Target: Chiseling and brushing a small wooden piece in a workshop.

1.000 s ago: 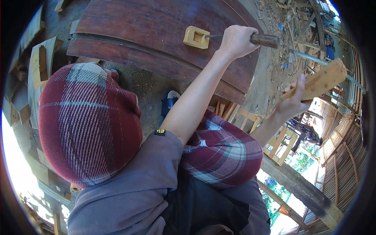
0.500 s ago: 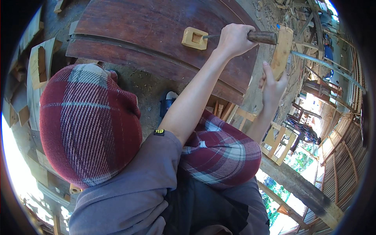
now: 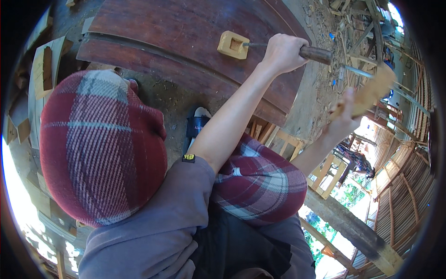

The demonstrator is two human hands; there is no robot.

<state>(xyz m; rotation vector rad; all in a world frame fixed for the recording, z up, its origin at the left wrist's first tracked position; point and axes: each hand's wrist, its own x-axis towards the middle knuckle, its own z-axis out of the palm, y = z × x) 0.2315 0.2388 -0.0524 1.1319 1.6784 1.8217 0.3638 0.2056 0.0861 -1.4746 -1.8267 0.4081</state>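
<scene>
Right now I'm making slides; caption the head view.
Left hand holds a chisel at a recessed block; right hand, a wooden club.

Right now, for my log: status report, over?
Left hand gripping brown-handled metal chisel, tip at yellowish hollowed wooden block. Right hand holding flat wooden bat, off chisel. Red plaid-clothed knee partly hiding right forearm.

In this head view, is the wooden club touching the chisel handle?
No: the wooden club in the right hand is apart from the end of the chisel handle, with a visible gap between them.
</scene>
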